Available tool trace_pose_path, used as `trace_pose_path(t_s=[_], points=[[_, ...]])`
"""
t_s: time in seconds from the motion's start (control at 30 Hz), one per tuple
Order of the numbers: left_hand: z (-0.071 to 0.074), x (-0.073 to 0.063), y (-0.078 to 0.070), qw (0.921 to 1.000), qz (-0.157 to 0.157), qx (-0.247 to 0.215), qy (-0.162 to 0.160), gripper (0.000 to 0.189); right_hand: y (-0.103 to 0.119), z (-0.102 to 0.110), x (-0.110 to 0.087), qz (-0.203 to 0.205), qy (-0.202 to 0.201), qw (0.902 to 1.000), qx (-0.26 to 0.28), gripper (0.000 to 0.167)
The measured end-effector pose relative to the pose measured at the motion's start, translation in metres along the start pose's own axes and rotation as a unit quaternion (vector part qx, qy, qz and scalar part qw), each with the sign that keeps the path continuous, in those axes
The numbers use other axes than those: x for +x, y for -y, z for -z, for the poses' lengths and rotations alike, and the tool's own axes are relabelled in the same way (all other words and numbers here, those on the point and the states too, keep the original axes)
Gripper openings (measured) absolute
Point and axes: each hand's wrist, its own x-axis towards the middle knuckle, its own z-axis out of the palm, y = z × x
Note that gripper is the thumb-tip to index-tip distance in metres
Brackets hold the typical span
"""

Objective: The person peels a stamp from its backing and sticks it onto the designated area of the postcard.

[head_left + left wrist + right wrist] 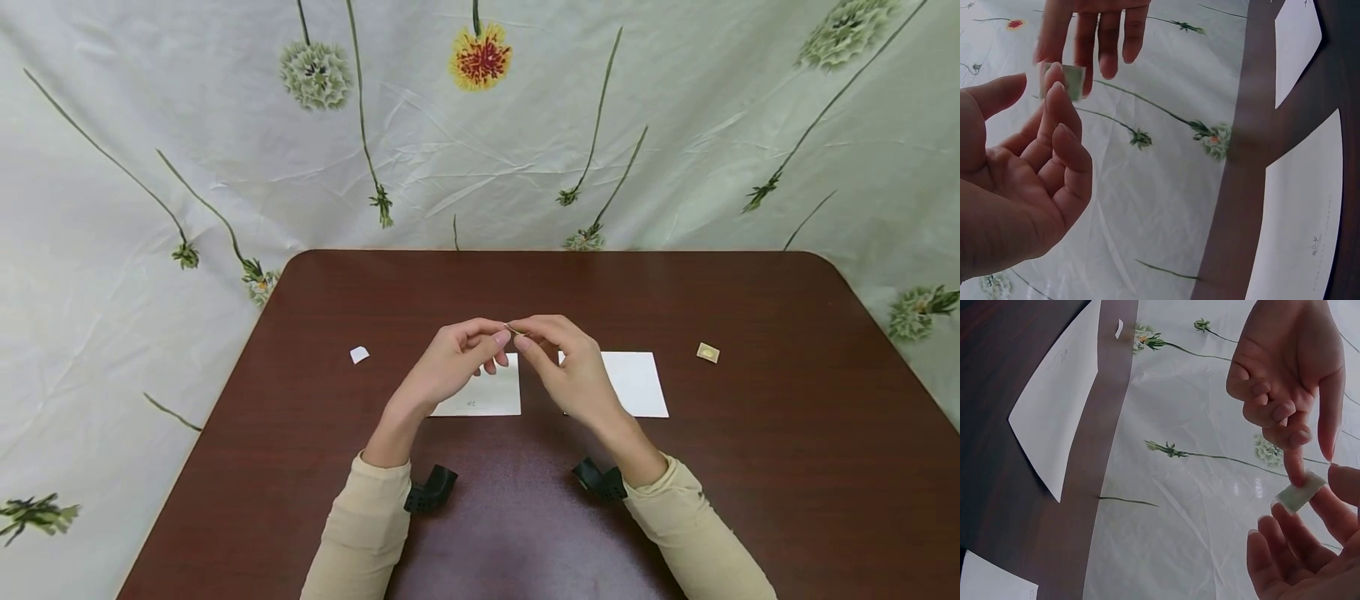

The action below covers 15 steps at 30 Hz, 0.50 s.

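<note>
Left hand (1019, 181) at lower left, palm toward the camera, fingers loosely curled, its fingertips touching a small pale stamp-like piece (1072, 81). Right hand (1088, 28) enters from the top edge, fingers pointing down, pinching the same piece. Behind: flower-printed backdrop cloth (1160, 187). Right: dark brown table (1241, 175) bearing two white paper sheets (1300, 212), the nearer faintly marked.

Both forearms are reaching forward, the left hand (450, 364) and right hand (567, 367) are meeting fingertip to fingertip, thumbs and forefingers pinching, other fingers curling loosely.
</note>
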Motion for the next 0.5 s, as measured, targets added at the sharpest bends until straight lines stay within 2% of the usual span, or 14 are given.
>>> trace_pose_path(t_s=[0.27,0.5], points=[[-0.0023,0.0028,0.0036,0.9986,-0.015,-0.017,-0.048,0.021,0.0000,-0.0011,-0.0004,0.052,0.014,0.9978,-0.038,0.024],[-0.0051,0.0027,0.0016,0.9983,-0.011,-0.011,-0.057,0.016,-0.0002,0.0003,0.0004,0.067,-0.011,0.9971,-0.034,0.021]])
